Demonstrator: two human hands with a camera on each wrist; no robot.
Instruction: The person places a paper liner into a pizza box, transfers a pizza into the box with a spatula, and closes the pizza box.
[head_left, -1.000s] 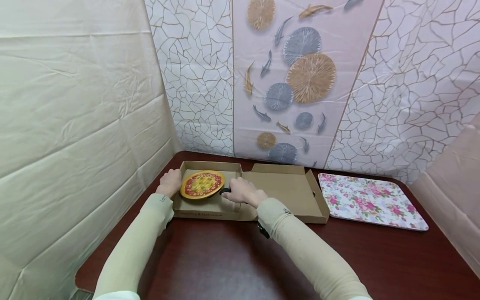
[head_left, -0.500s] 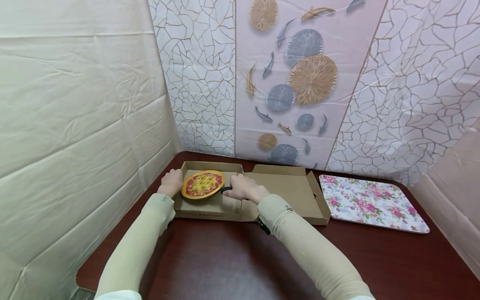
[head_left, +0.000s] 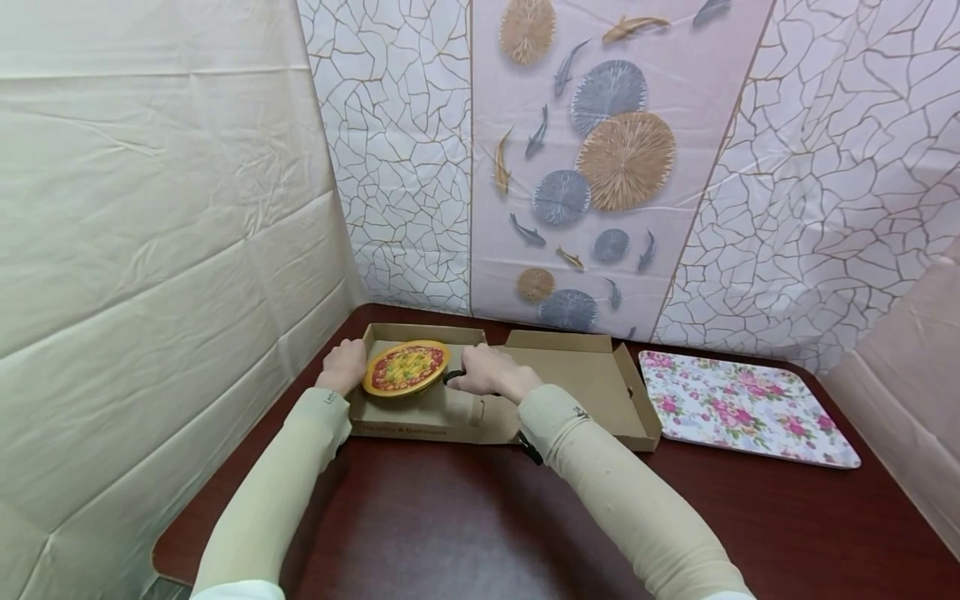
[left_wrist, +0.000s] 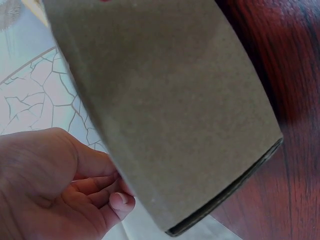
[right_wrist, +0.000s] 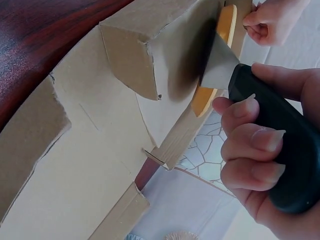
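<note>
A round pizza with a yellow rim sits tilted in the left half of an open cardboard pizza box. My right hand grips the black handle of a spatula, whose flat metal blade meets the pizza's right edge. Part of the blade is hidden in the head view. At the box's left side, my left hand holds the top edge of the side wall. In the left wrist view the fingertips curl at that wall.
The box's lid lies folded open to the right. Farther right, a flower-patterned tray rests on the dark red table. Fabric-covered walls stand behind and on both sides.
The pizza shows slightly more tilt, its right side raised. The right hand with the spatula has shifted slightly upward in view. The left hand keeps its place on the box.
</note>
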